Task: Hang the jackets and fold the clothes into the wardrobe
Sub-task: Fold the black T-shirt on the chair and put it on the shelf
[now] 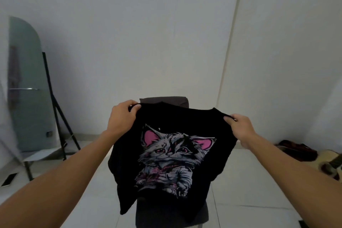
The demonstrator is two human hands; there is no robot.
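A black T-shirt (166, 187) with a grey and pink kitten print hangs spread out in front of me, print facing me. My left hand (122, 116) pinches its left shoulder and my right hand (238, 127) pinches its right shoulder, both at about chest height. The shirt's lower part droops over a dark grey chair (164, 102), whose backrest shows just above the collar and whose seat shows below the hem.
A standing mirror (27, 87) on a black easel frame leans at the left wall. A phone (9, 179) lies on the white floor at the left. A dark red garment (298, 149) and other clothes (331, 164) lie on the floor at the right.
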